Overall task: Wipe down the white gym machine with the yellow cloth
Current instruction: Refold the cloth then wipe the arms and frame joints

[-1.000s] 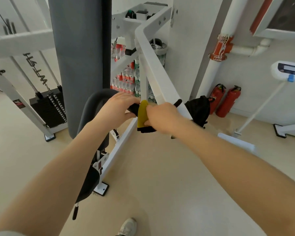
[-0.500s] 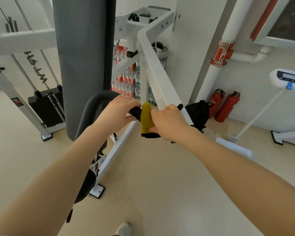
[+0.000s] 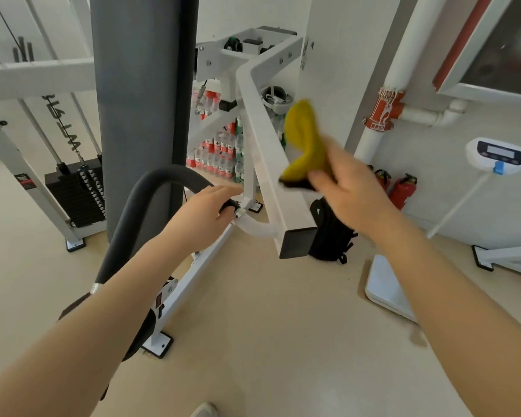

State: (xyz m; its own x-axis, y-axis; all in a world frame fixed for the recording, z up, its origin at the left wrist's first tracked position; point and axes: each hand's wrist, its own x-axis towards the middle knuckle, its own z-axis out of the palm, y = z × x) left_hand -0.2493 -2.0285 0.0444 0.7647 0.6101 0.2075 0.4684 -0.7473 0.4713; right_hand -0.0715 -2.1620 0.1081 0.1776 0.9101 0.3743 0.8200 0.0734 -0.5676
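A person stands over a white gym machine [image 3: 265, 164], seen from their own head. Their right hand [image 3: 348, 188], blurred, pinches a yellow cloth [image 3: 303, 139] in curled fingers, just beside the right face of the machine's sloping white arm; whether it touches is unclear. The left hand [image 3: 205, 215] curls around the padded black handle [image 3: 151, 200] low on the frame. The cloth looks soft, light and floppy, so bunching it in the palm should suit wiping.

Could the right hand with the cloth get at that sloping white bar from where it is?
Probably yes: the right hand holds the cloth just beside the white bar, with nothing between them.
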